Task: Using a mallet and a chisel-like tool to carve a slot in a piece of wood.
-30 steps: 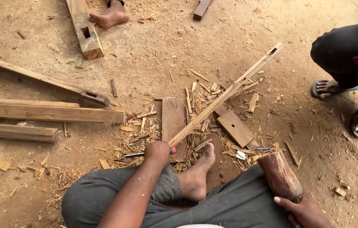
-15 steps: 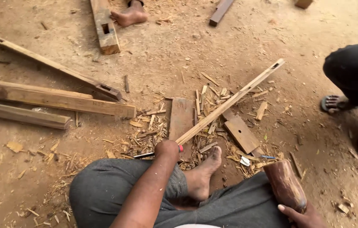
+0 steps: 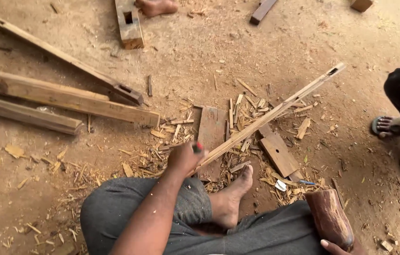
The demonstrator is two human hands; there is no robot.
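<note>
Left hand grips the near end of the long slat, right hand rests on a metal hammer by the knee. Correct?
Not quite. In the head view the left hand does grip the near end of the long slat, but the right hand holds a reddish-brown wooden mallet, a thick round block, not a metal hammer. It does sit by the knee.

The left hand (image 3: 184,158) grips a long wooden slat (image 3: 275,114), apparently with a red-tipped tool, beside the flat board (image 3: 211,132); the right hand (image 3: 339,248) holds a wooden mallet (image 3: 328,218).
</note>
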